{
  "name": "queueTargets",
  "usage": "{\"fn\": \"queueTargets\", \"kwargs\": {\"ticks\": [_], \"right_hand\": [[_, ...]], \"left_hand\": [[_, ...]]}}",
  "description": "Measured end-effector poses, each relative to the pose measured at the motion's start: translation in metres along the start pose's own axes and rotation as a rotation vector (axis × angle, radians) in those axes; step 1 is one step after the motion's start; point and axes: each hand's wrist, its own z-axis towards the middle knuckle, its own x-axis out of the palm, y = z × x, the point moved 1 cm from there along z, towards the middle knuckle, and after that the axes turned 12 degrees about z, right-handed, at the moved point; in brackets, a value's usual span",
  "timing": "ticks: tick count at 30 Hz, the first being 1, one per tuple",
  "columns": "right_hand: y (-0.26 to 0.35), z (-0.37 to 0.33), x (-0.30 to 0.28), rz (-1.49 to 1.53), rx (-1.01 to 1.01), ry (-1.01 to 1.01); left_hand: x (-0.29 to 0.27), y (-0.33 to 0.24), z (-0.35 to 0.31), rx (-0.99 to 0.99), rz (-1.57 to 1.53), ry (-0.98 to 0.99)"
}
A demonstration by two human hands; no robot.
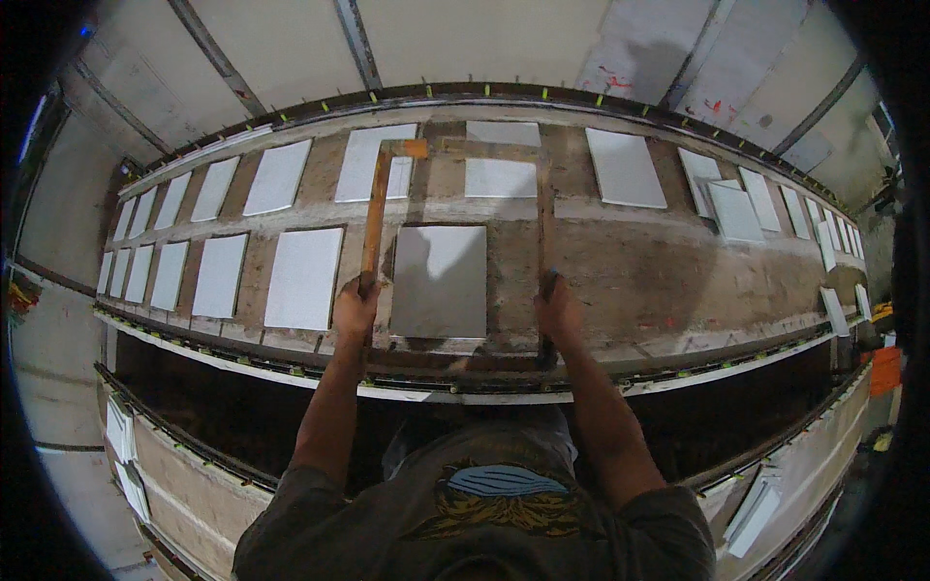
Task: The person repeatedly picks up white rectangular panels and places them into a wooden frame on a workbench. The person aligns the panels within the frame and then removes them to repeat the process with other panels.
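My left hand (356, 308) is closed around the left bar of a rectangular wooden frame (377, 218). On its right bar, my right hand (559, 310) has its fingers wrapped the same way. Both arms stretch forward, and the frame's near bar lies toward the table's front edge. Within the frame's outline sits a white rectangular panel (441, 281), partly in shadow. The frame's far side crosses over another white panel (502, 174). Whether the frame touches the table or hovers just above it, I cannot tell.
Two rows of white panels (305, 278) lie along the long brown table (659, 276). At the right, one panel (736, 211) overlaps another. More white panels (754, 513) lean on a second surface (199, 467) nearer me. An orange object (883, 371) is at the right edge.
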Motion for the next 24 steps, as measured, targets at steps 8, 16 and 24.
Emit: {"fn": "queueTargets", "kwargs": {"ticks": [8, 16, 24], "right_hand": [[-0.068, 0.050, -0.109, 0.061, -0.030, -0.014], [-0.159, 0.076, -0.187, -0.005, -0.101, 0.004], [-0.199, 0.078, -0.201, 0.010, 0.055, 0.155]], "left_hand": [[0.044, -0.116, -0.012, 0.146, -0.293, -0.014], [0.104, -0.209, -0.064, 0.194, -0.268, 0.036], [0.144, -0.234, -0.122, 0.091, -0.280, -0.002]]}}
